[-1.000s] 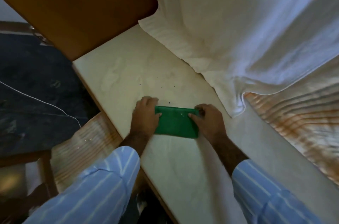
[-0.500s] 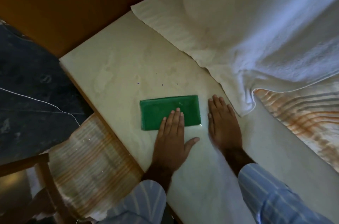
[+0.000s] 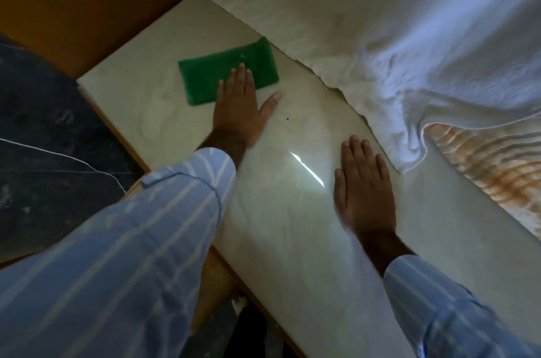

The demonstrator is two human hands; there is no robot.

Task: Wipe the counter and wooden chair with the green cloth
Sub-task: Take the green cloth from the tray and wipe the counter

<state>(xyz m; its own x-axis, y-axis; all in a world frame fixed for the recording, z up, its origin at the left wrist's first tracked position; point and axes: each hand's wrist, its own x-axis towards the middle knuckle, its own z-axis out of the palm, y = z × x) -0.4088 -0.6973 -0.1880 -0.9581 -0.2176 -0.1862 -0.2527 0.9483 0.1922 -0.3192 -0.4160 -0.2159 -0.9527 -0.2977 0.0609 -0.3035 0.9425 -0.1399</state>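
We have the green cloth [image 3: 228, 73] folded into a flat rectangle on the pale surface [image 3: 292, 226], toward its far corner and just beside the white towel [image 3: 366, 29] that drapes down from the right. Our left hand [image 3: 238, 110] lies palm-down with the fingers [image 3: 241, 76] spread flat over the cloth's near edge, pressing it rather than gripping it. Our right hand [image 3: 363, 190] rests open and flat on the bare surface, well apart from the cloth, holding nothing.

To wipe well, we keep the palm weight even across the fold so the whole rectangle drags instead of rolling up at the leading edge. We judge long, overlapping passes best, working from the far corner back toward us, and steering the cloth clear of the towel's hem so it does not snag. A small dark speck [image 3: 287, 119] sits between our hands and wants a pass.

Much is hard to read. The light is dim, and a bright glare streak [image 3: 307, 168] masks that patch of the surface. The towel covers whatever lies under it, the striped fabric [image 3: 491, 170] is cut off at the right, and we cannot make out the wooden chair here at all.
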